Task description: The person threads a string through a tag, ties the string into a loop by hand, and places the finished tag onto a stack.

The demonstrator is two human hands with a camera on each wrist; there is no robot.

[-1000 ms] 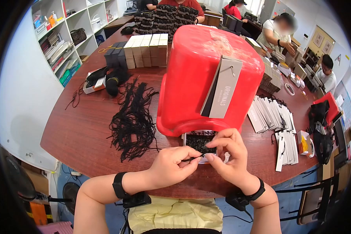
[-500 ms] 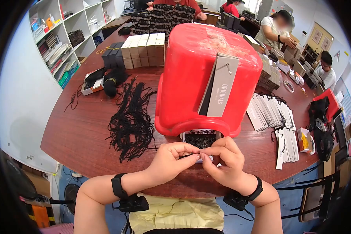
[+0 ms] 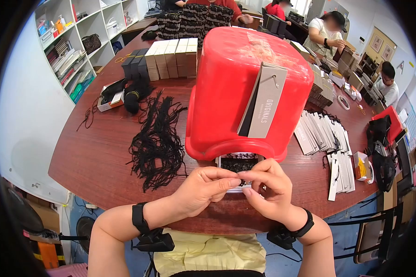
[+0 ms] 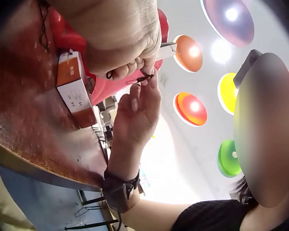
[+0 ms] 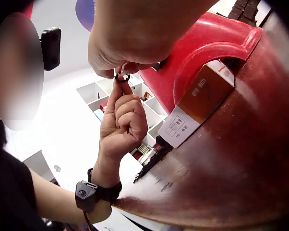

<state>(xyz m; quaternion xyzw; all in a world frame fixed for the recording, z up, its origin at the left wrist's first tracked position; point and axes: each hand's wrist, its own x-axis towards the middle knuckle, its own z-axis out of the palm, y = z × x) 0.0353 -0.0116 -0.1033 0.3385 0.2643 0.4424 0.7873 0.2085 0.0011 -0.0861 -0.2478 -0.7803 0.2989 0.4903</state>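
Note:
A thin black cord (image 5: 122, 78) with a small loop (image 4: 132, 82) runs between the fingertips of both hands. My left hand (image 3: 203, 190) pinches it between thumb and forefinger, the other fingers curled into the palm. Fingertips of my right hand (image 3: 270, 190) meet the left ones and pinch the cord from the other side. In the head view the fingers hide most of the cord. Just beyond the hands, an open box (image 3: 220, 162) of small black pieces stands partly under an upturned red plastic stool (image 3: 217, 101). Its orange and white side (image 5: 188, 108) shows in the right wrist view.
Grey tags marked ORIGINALS (image 3: 262, 104) hang on the stool. A tangle of black cords (image 3: 157, 143) lies left on the table. Grey tags with black cords (image 3: 321, 134) are spread at right. Stacked cards (image 3: 171, 59) stand behind, and several people work further back.
My hands came together at the fingertips, hiding the cord that showed between them. Since then my left forefinger and thumb have straightened, and my right thumb has dropped away from its forefinger.

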